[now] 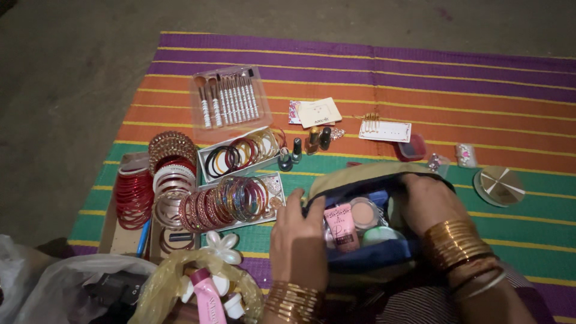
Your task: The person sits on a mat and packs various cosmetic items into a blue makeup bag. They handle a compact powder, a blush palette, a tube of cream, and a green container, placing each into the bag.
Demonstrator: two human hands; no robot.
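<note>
Head view, low light. Left hand (298,237) lies flat over the near-left rim of an open khaki pouch with blue lining (360,255), fingers spread and pressed on the edge, not closed around anything. Right hand (429,201) reaches into the pouch's far-right side; its fingertips are hidden inside, so I cannot tell whether they grip anything. Inside the pouch: a pink tube with a pale label (342,227) upright, a round compact of beige powder (363,213) just beside it. The pouch sits on a striped mat (420,72). Beyond it: a clear flat pack of white-handled brushes (229,101), white rectangular cards (320,111), four small nail-polish bottles (305,150), trays of bangles (237,157), a small red box (412,147).
</note>
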